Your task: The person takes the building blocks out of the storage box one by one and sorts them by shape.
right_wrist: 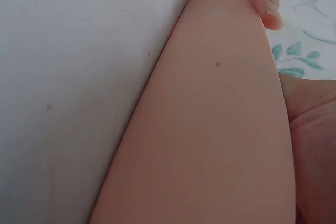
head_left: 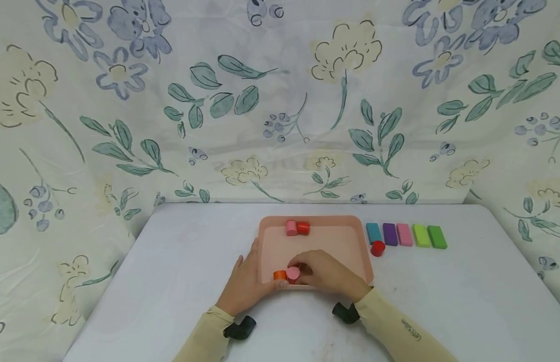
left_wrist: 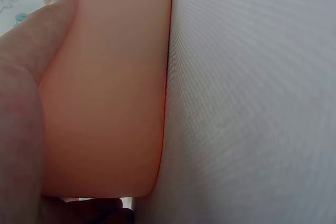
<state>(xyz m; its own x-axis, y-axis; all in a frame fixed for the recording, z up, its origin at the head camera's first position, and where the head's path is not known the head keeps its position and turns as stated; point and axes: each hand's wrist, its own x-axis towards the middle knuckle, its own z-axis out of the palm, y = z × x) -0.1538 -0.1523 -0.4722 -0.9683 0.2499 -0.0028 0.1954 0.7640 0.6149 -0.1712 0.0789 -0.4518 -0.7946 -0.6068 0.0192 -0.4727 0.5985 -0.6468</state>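
Two tan sleeves (head_left: 203,334) reach in over a white table (head_left: 193,241). The left hand (head_left: 248,284), fingers straight, rests around the near left corner of a pink tray (head_left: 336,244), thumb along the near rim. The right hand (head_left: 327,272) reaches inside, pinching a pink cylinder (head_left: 293,273) by that rim; an orange cylinder (head_left: 280,275) sits just left of it. Right of the tray, a red cylinder (head_left: 378,248) stands just in front of a row of blocks (head_left: 404,235): blue, purple, pink, lime, green. Near the tray's far rim sit another pink cylinder (head_left: 291,228) and another red cylinder (head_left: 303,228), side by side. Floral cloth (head_left: 280,100) hangs behind.
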